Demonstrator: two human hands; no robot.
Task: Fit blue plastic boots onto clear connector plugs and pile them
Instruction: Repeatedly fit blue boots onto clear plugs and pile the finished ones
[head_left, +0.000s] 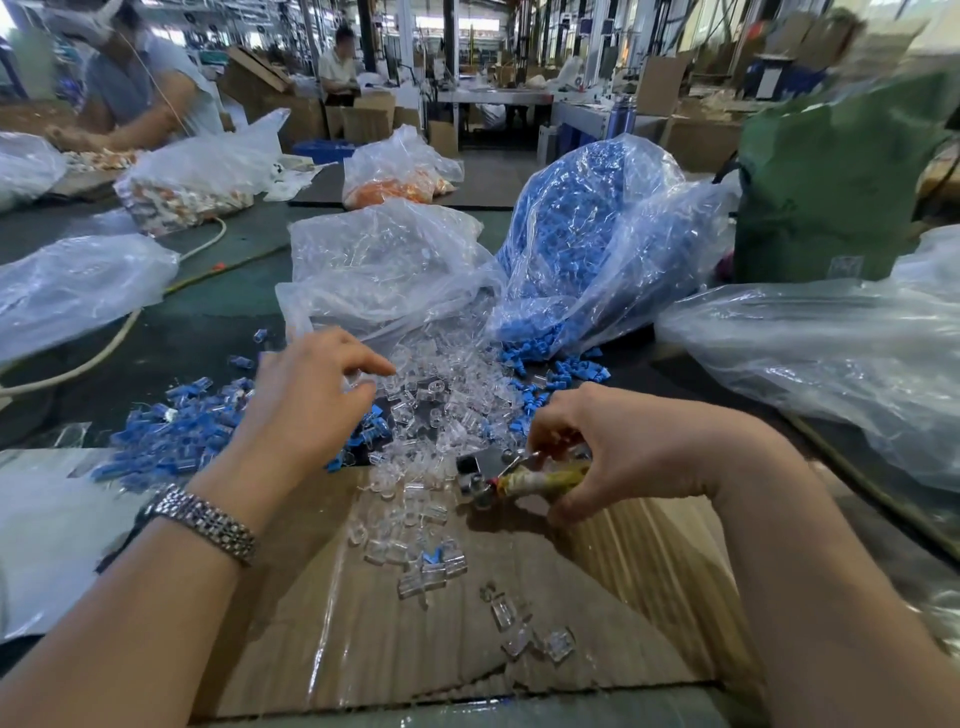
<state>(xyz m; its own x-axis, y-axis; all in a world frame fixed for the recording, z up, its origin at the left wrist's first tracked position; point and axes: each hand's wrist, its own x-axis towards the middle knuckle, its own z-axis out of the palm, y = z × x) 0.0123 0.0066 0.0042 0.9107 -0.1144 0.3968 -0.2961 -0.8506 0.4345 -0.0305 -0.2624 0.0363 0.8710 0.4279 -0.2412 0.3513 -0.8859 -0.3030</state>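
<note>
Factory bench (197, 332): clear plugs (441, 415) glassy, spilled; blue boots (550, 364) beside.

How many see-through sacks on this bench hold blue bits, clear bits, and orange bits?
Clear plastic bag of blue boots: 1
Clear plastic bag of clear connector plugs: 1
Clear plastic bags with orange parts: 2
Total: 4

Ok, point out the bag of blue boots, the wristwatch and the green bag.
Bag of blue boots (582, 234), head view, middle of its bulge.
Wristwatch (205, 522), head view, metal band.
Green bag (826, 192), head view, front face.
</note>
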